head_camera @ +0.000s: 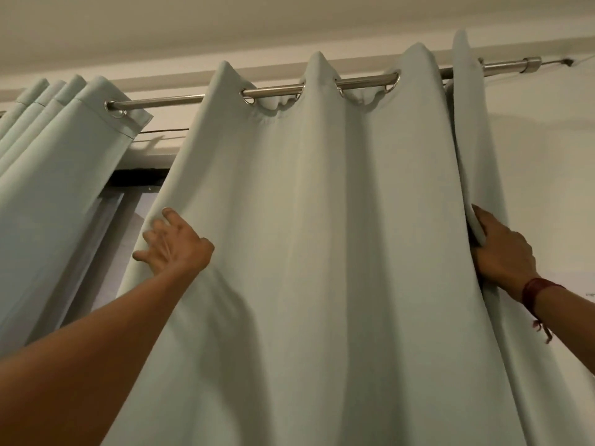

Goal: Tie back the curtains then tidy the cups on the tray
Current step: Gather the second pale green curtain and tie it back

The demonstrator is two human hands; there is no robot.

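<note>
A pale green eyelet curtain (322, 239) hangs in wide folds from a steel rod (273, 90) and fills the middle of the view. My left hand (175, 244) lies against its left edge with the fingers spread and slightly bent. My right hand (497, 249) grips a fold of the same curtain at its right side, with the fingers hidden behind the cloth. A second curtain (48, 175) of the same colour hangs bunched at the left. No cups or tray are in view.
A dark window frame (135, 178) shows in the gap between the two curtains. The rod ends in a bracket (531, 64) on the cream wall (547, 175) at the right. The ceiling runs close above.
</note>
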